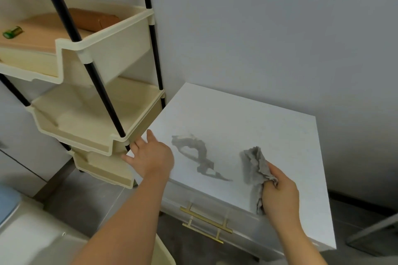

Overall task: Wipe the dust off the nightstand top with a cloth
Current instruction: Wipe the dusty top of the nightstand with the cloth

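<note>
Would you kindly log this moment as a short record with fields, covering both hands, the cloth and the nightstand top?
surface: white nightstand top, with a grey dust smear near its front left
left hand: open, resting on the top's front left corner, beside the cream shelf rack
right hand: grip closed on a crumpled grey cloth
cloth position: right of the smear, apart from it
smear: not yet wiped
drawer handles: gold, below the front edge

A home bedroom corner; white nightstand [247,127] beside a cream tiered storage rack [90,114].
</note>
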